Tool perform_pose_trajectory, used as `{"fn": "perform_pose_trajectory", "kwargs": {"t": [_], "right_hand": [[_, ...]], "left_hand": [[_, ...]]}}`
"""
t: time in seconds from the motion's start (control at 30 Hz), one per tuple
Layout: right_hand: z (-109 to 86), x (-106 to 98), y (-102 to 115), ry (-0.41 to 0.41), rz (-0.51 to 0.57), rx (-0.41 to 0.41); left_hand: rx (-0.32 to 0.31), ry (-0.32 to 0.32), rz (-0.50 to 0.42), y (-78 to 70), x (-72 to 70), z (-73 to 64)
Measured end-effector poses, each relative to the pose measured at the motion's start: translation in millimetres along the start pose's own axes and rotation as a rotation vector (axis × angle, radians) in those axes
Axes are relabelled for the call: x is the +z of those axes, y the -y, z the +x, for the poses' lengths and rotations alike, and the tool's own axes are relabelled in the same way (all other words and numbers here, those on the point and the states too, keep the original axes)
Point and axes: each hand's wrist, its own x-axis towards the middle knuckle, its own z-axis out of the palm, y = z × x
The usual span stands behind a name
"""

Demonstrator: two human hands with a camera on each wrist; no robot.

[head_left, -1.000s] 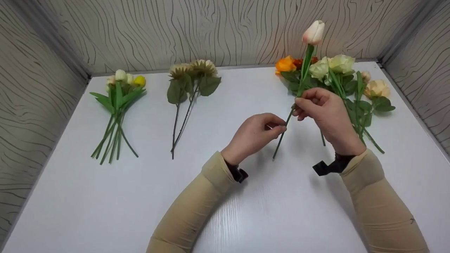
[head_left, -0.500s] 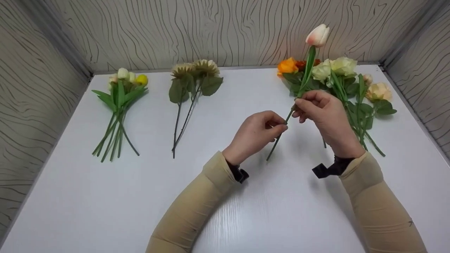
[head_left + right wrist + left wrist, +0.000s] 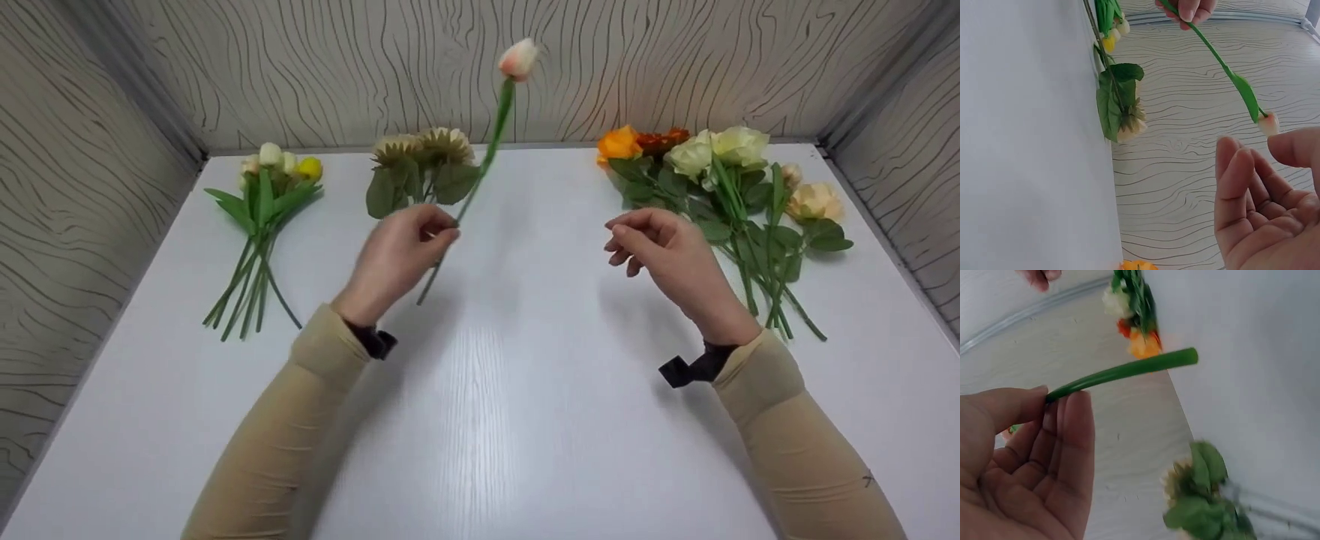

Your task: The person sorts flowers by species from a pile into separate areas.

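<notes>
My left hand [image 3: 401, 251] pinches the green stem of a pink-and-white tulip [image 3: 519, 60] between thumb and fingers. The flower points up and to the right, raised off the table, and the cut end [image 3: 1188, 356] sticks out below the fingers. Behind that hand lie two cream flowers with broad leaves [image 3: 424, 150], their stems mostly covered by it. My right hand [image 3: 667, 244] is held over the table at the right with nothing in it, thumb and fingers apart and loosely bent. Close behind it are orange, rust and pale green flowers [image 3: 739, 146].
A bunch of white, pink and yellow tulips [image 3: 262, 195] lies at the back left of the white table [image 3: 540, 420]. A peach flower [image 3: 814, 202] lies at the far right. Patterned panels [image 3: 360, 67] wall the table at the back and both sides.
The right hand has let go of the tulip stem. My left hand has carried the tulip left, from the right-hand flowers to beside the two cream ones. The right hand stayed nearly in place.
</notes>
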Motion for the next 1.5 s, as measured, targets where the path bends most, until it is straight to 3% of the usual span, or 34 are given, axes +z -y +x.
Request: {"fn": "perform_pose_trajectory", "kwargs": {"t": [0.17, 0.3, 0.43, 0.57, 0.7, 0.93, 1.17, 1.5], "right_hand": [[-0.5, 13, -7, 0.044, -0.093, -0.005], [-1.6, 23, -12, 0.072, -0.120, 0.001], [-3.5, 30, -16, 0.109, -0.133, 0.020], [-4.8, 33, -17, 0.121, -0.142, 0.037], [-4.3, 33, -18, 0.119, -0.149, 0.038], [-1.7, 34, -17, 0.127, -0.153, 0.024], [-0.1, 33, -14, 0.129, -0.158, 0.024], [0.6, 33, -14, 0.134, -0.162, 0.027]], "left_hand": [[-0.156, -0.091, 0.198, 54.3, -63.0, -12.8], [-0.233, -0.160, 0.345, 98.6, -103.9, -23.9], [-0.275, -0.206, 0.472, 135.2, -129.3, -34.2], [-0.301, -0.218, 0.522, 158.4, -140.6, -42.3], [-0.311, -0.216, 0.522, 168.8, -142.7, -46.1], [-0.354, -0.218, 0.506, 174.5, -141.4, -49.2], [-0.388, -0.209, 0.463, 175.5, -142.4, -50.7], [-0.382, -0.213, 0.464, 171.9, -145.0, -51.4]]}}
